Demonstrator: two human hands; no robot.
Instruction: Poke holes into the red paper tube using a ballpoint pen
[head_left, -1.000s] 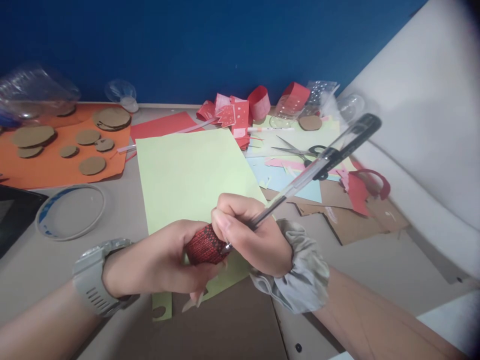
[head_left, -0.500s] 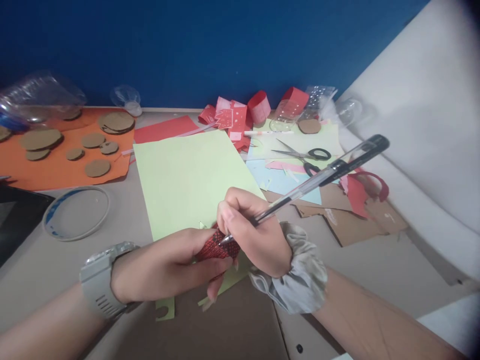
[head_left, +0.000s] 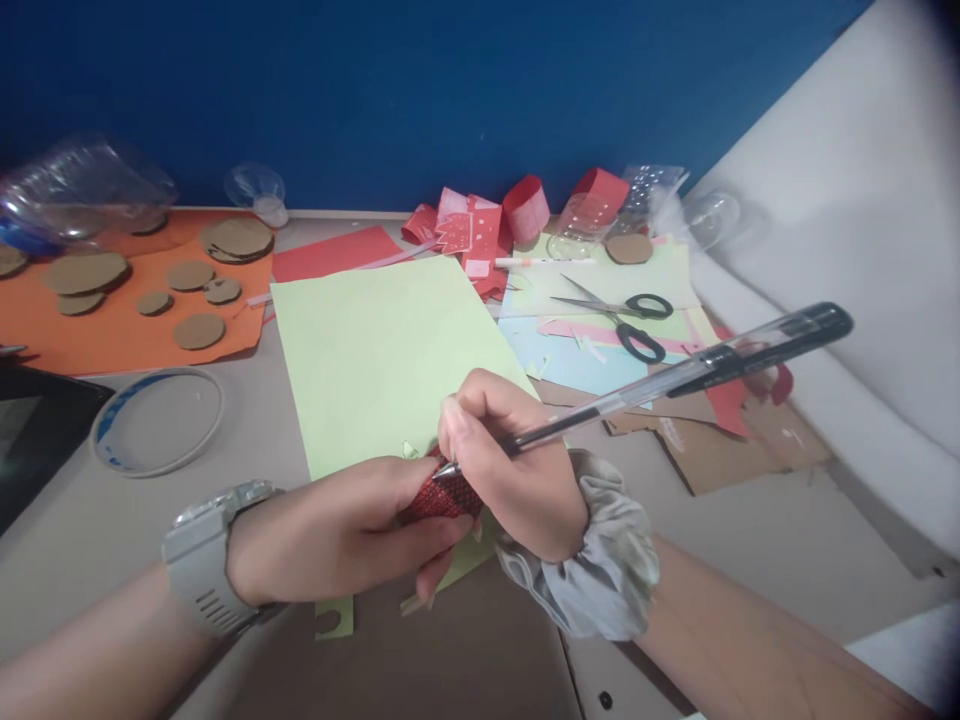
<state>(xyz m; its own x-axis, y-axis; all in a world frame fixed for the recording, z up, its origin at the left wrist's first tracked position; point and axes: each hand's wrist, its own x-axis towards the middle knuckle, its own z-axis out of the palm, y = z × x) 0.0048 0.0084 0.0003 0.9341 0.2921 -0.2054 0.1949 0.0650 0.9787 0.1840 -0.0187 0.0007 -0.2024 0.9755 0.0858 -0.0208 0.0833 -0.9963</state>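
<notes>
My right hand (head_left: 510,460) is closed around a clear-barrelled pen (head_left: 622,395) with a black grip and end. Its metal tip rests at the upper left part of a small red piece with a dark scale-like pattern (head_left: 442,500). My left hand (head_left: 352,530) pinches that red piece between thumb and fingers; parts of it are hidden by both hands. Beneath and beyond my hands lies a light green sheet of paper (head_left: 375,350), with a cut strip and notch near its lower edge.
Scissors (head_left: 622,310) lie spread on paper scraps at the right, near cardboard pieces (head_left: 720,465). Cardboard discs (head_left: 199,331) rest on orange paper (head_left: 247,350) at the left. A tape-roll ring (head_left: 157,470), red paper loops (head_left: 523,208) and a clear plastic bottle (head_left: 82,190) are around too.
The pen has tilted lower, its back end swinging right and down, while its tip has shifted slightly up and left on the red piece. The view has drifted slightly.
</notes>
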